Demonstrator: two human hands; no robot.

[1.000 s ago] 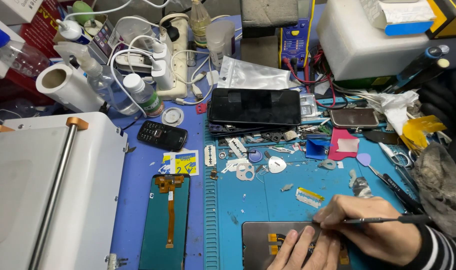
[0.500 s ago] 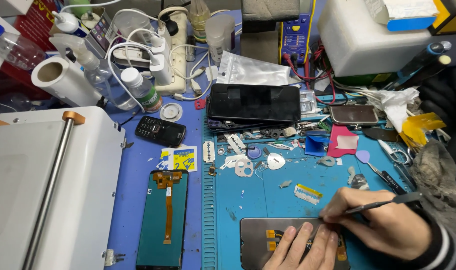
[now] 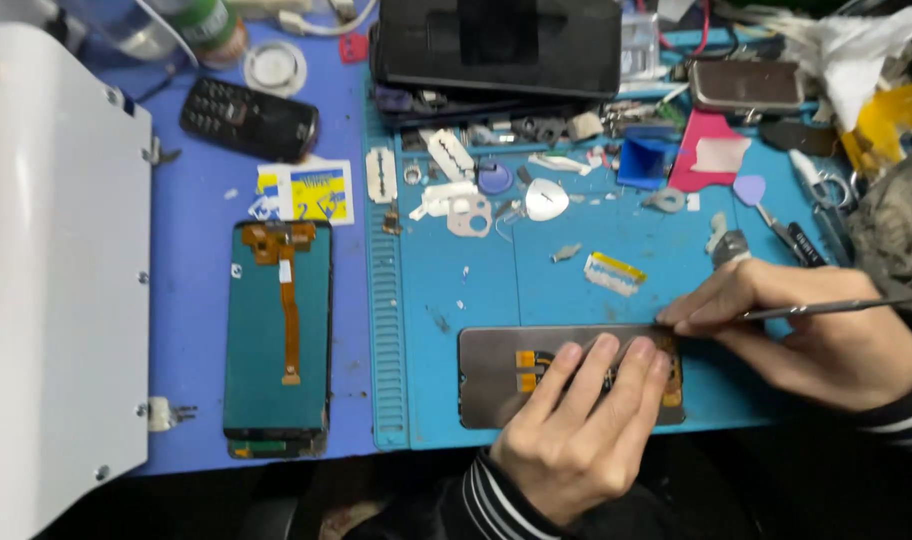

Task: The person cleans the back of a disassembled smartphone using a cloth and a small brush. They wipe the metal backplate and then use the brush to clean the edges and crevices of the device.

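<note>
A person's left hand (image 3: 576,420) lies flat, fingers spread, pressing down on a dark phone screen panel (image 3: 496,375) that rests face down at the near edge of a blue repair mat (image 3: 536,290). The right hand (image 3: 806,330) pinches a thin metal tool (image 3: 826,308), its fingertips meeting the panel's top right edge. To the left, a second screen panel (image 3: 276,340) with an orange flex cable lies beside a white machine (image 3: 51,280); a small black keypad phone (image 3: 248,118) sits farther back.
</note>
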